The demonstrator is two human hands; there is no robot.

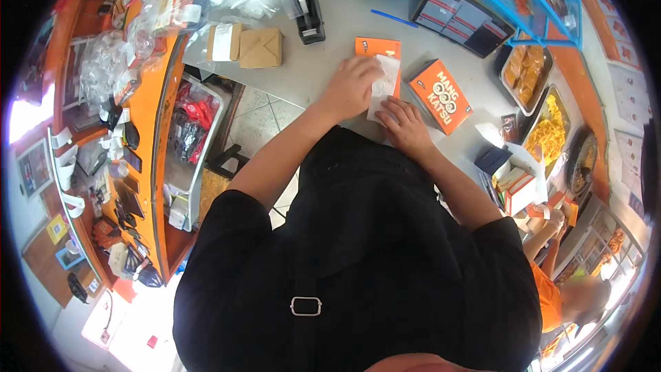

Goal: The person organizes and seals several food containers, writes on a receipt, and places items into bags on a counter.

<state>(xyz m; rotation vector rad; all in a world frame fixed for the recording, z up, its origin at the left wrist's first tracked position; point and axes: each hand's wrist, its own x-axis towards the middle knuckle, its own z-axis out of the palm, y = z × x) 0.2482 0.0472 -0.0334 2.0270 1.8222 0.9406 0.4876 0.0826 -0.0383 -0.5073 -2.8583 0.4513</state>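
Observation:
A white paper slip (383,78) lies over an orange printed box (369,45) on the metal table, near its front edge. My left hand (353,85) has its fingers curled at the slip's upper left side. At the slip's lower end is my right hand (405,124), its thumb and fingers on the paper. The slip covers much of the box, and my fingers hide part of both. Just to the right stands a second orange box (441,95) with large white lettering, closed and turned at an angle.
Beyond my hands are a black tape dispenser (308,15), two brown paper boxes (261,47), a blue pen (394,18) and a tablet (462,18). Food trays (547,132) line the right side. A co-worker in orange (548,294) works there. An orange shelf (155,155) stands left.

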